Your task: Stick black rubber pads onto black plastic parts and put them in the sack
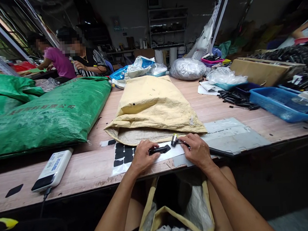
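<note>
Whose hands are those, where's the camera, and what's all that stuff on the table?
There's no machine here: these are a person's own two bare hands. The camera is worn on their head, so you look forward and down, much as they do. The left hand holds a small black piece above a white sheet with black patches. The right hand holds a hammer with a shiny metal head. On the table lie a yellow sack, a green sack and a blue tray.

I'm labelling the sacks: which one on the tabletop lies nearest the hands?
The pale yellow sack, its mouth just beyond the left hand and right hand; the green sacking lies farther off, to the left.
</note>
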Motion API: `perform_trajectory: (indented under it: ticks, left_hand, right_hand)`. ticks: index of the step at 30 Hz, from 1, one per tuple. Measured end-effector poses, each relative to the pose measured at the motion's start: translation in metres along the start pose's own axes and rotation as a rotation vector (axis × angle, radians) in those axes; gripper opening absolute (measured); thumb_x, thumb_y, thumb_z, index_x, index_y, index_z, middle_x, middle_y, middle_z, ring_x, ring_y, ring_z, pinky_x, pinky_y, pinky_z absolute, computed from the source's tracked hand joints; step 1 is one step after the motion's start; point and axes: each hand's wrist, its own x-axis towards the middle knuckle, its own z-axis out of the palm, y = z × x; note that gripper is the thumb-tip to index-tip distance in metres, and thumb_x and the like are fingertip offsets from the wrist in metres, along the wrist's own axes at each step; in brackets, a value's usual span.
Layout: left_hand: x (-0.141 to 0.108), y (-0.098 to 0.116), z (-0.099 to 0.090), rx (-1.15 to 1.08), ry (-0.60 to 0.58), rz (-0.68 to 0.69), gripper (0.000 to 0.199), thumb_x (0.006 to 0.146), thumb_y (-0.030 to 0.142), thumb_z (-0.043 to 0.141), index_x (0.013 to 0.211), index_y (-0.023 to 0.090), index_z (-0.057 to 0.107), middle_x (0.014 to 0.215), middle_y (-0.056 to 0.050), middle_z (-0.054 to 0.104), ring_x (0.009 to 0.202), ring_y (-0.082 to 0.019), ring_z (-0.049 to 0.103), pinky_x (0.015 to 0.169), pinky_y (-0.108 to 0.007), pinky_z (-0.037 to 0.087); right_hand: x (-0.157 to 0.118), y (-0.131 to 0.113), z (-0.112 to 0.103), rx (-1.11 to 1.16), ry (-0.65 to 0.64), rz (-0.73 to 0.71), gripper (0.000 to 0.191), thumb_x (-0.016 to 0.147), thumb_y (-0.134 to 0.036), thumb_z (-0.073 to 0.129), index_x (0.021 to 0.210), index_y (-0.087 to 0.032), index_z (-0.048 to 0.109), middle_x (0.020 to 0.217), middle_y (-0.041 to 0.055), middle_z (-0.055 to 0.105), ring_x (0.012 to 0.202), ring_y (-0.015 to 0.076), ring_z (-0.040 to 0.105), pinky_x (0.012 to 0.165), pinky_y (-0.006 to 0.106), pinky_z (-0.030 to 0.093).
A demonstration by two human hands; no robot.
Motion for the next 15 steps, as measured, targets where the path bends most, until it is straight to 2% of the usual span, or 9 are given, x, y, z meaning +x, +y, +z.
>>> perform_trajectory:
  ticks: [7,12,15]
  left_hand:
    - [0.001,0.000,-0.001,-0.009,-0.009,-0.012,0.017,0.074,0.021,0.076,0.091,0.022,0.074,0.085,-0.001,0.068,0.088,-0.021,0.055,0.082,-0.035,0.042]
    - [0.001,-0.002,0.000,-0.021,-0.014,-0.018,0.016,0.073,0.023,0.077,0.089,0.022,0.075,0.080,-0.001,0.065,0.087,-0.021,0.054,0.080,-0.034,0.042]
    - [0.001,-0.002,0.000,-0.030,-0.006,-0.015,0.014,0.074,0.024,0.076,0.088,0.023,0.075,0.080,-0.001,0.065,0.087,-0.021,0.054,0.081,-0.034,0.042]
  right_hand:
    - [0.002,0.003,-0.003,-0.007,-0.001,-0.042,0.026,0.094,-0.018,0.054,0.113,-0.024,0.070,0.094,0.0046,0.068,0.093,0.0215,0.058,0.085,0.034,0.047]
    - [0.004,-0.021,-0.015,0.169,0.054,-0.018,0.030,0.099,-0.023,0.048,0.124,-0.023,0.065,0.103,0.0066,0.070,0.099,0.0208,0.063,0.089,0.034,0.051]
    - [0.006,-0.040,-0.019,0.299,0.023,-0.016,0.029,0.100,-0.024,0.048,0.122,-0.024,0.066,0.105,0.0067,0.071,0.097,0.0202,0.065,0.088,0.035,0.053]
